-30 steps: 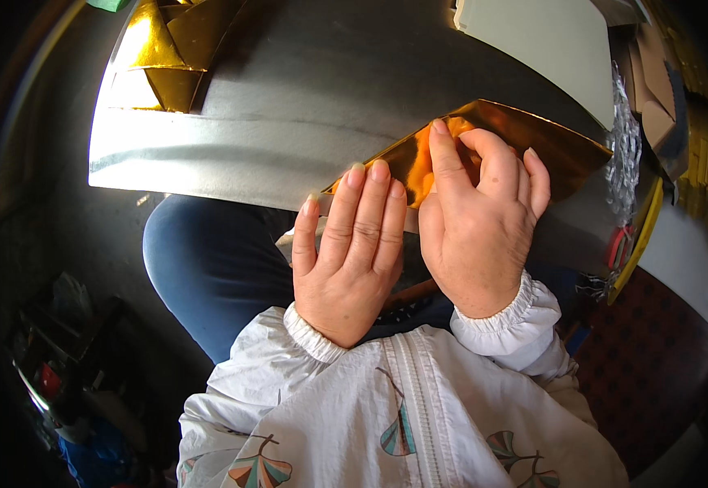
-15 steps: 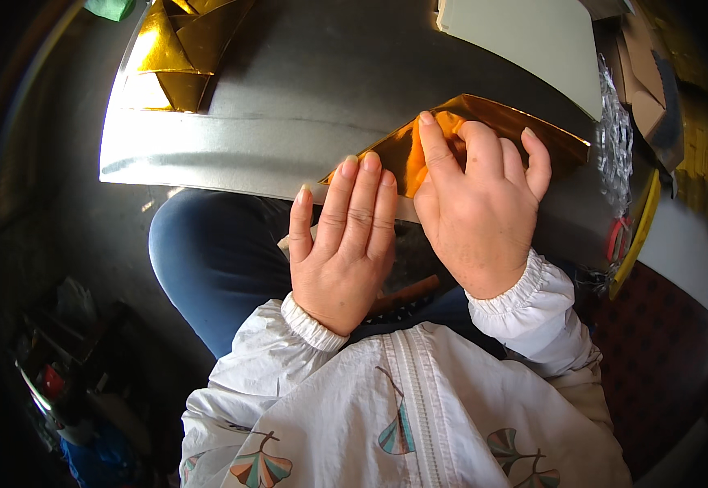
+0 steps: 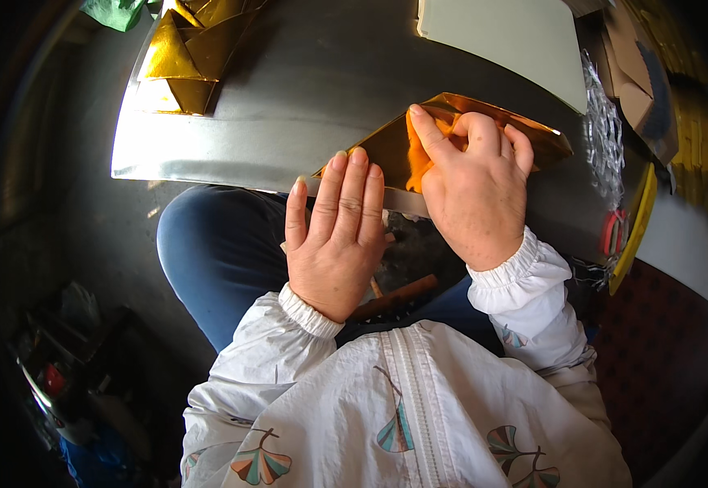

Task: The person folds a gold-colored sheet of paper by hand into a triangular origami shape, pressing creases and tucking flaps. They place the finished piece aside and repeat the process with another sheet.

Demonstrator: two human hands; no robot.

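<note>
A folded sheet of shiny gold paper lies on a grey metal tabletop at its near edge. My right hand rests on the sheet, its index finger stretched out and pressing along a fold, the other fingers curled. My left hand lies flat with fingers together at the table's edge, its fingertips touching the gold sheet's left corner. Neither hand grips anything. My white patterned sleeves come in from below.
A pile of folded gold paper shapes sits at the table's far left, with green paper beside it. A pale board lies at the far right. Cardboard and silvery wrapping crowd the right side. My blue-trousered knee is under the table.
My right hand has slid up and right along the gold sheet, the index finger now extended on the fold. My left hand stays flat at the edge.
</note>
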